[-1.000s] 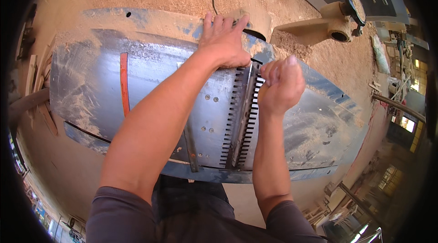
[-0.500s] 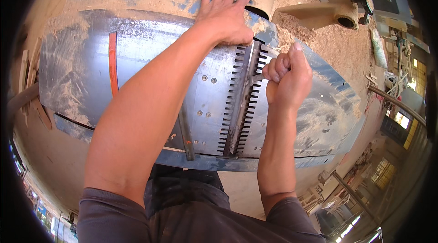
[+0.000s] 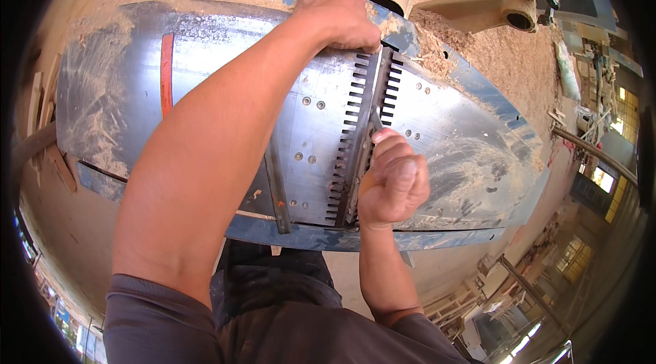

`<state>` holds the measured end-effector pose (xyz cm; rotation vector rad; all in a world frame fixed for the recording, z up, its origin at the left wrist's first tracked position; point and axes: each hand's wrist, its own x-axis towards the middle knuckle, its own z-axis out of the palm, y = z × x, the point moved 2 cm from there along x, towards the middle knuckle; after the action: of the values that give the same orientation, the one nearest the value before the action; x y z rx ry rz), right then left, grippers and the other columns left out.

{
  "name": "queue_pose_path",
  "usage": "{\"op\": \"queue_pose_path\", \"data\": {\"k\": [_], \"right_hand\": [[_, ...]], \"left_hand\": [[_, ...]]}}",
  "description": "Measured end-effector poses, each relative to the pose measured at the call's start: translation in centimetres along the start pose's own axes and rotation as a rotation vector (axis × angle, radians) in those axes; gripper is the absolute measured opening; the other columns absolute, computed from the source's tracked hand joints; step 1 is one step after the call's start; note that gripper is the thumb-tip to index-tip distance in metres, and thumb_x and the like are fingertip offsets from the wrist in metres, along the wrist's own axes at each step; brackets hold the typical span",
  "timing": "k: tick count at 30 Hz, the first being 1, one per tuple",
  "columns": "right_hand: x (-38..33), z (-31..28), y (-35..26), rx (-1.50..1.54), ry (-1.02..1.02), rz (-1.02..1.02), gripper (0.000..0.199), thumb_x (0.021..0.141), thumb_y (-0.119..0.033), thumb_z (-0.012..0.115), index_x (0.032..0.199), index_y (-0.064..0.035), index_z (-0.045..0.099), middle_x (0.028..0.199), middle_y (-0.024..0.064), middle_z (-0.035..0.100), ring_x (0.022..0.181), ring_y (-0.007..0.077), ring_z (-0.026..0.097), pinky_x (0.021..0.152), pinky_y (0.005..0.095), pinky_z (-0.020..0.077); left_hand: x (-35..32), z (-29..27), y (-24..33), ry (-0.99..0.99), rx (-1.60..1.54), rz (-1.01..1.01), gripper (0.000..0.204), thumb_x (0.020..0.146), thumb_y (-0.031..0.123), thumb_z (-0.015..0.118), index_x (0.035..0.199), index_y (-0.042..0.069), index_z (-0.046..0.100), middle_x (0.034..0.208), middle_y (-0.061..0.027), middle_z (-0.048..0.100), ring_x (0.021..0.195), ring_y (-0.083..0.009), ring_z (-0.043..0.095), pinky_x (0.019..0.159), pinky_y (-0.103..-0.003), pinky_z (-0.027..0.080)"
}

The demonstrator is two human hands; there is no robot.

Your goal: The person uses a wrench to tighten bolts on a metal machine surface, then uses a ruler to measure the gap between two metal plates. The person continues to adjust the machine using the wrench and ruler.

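A metal jointer table [image 3: 301, 179] lies before me, split by a slot with comb-like teeth along both sides. In the slot sits the long cutterhead [image 3: 362, 121], with a narrow blade strip along it. My left hand [image 3: 336, 12] rests at the slot's far end, fingers spread over the dusty far rim, thumb against the end of the strip. My right hand [image 3: 393, 183] is closed in a fist over the slot's nearer half. Out of it sticks the grey metal end of a wrench [image 3: 376, 121], which touches the cutterhead; its other end is hidden by the hand.
A dark metal bar [image 3: 278, 193] lies on the table left of the slot, reaching the near edge. An orange strip [image 3: 167, 73] lies farther left. Sawdust [image 3: 424, 43] covers the far edge and floor. A dusty machine arm [image 3: 471, 12] stands at the far right.
My right hand has moved nearer to me and slightly left along the slot, turning the wrench so it points away from me. My left hand stays at the slot's far end.
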<state>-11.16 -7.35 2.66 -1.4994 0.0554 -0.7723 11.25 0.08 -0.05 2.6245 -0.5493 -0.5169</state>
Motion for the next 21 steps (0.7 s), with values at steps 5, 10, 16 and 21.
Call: {"op": "queue_pose_path", "data": {"k": [5, 10, 16, 21], "right_hand": [[4.7, -0.4, -0.8, 0.156, 0.036, 0.207, 0.04, 0.108, -0.019, 0.044, 0.07, -0.0088, 0.038, 0.055, 0.0022, 0.035, 0.051, 0.0134, 0.033, 0.063, 0.0397, 0.045], [8.7, 0.2, 1.0, 0.092, 0.078, 0.518, 0.043, 0.107, -0.028, 0.051, 0.07, -0.0079, 0.041, 0.055, 0.0011, 0.034, 0.047, 0.0131, 0.033, 0.052, 0.0355, 0.04], [13.0, 2.1, 4.1, -0.018, -0.005, 0.871, 0.039, 0.102, -0.026, 0.061, 0.071, -0.0092, 0.044, 0.057, 0.0012, 0.038, 0.045, 0.013, 0.032, 0.046, 0.0342, 0.0347], [10.5, 0.9, 2.4, 0.07, 0.046, 0.698, 0.041, 0.104, -0.024, 0.059, 0.07, -0.0098, 0.042, 0.057, 0.0003, 0.039, 0.048, 0.0134, 0.035, 0.05, 0.0341, 0.038]], "left_hand": [[0.0, -0.1, -0.4, -0.01, -0.009, -0.001, 0.12, 0.064, 0.045, 0.081, 0.166, 0.017, 0.025, 0.159, -0.0173, 0.043, 0.152, -0.0358, 0.03, 0.128, -0.054, 0.005], [0.1, 0.0, -0.4, 0.002, 0.007, 0.003, 0.119, 0.063, 0.045, 0.081, 0.166, 0.018, 0.025, 0.159, -0.0176, 0.043, 0.152, -0.0362, 0.03, 0.128, -0.053, 0.005], [0.0, 0.0, -0.1, 0.007, -0.002, -0.008, 0.12, 0.063, 0.045, 0.081, 0.166, 0.018, 0.025, 0.16, -0.018, 0.042, 0.152, -0.0362, 0.03, 0.128, -0.053, 0.004], [-0.1, 0.1, -0.5, 0.003, -0.015, -0.014, 0.12, 0.063, 0.045, 0.081, 0.166, 0.018, 0.025, 0.16, -0.0177, 0.041, 0.153, -0.0358, 0.029, 0.129, -0.052, 0.003]]}}
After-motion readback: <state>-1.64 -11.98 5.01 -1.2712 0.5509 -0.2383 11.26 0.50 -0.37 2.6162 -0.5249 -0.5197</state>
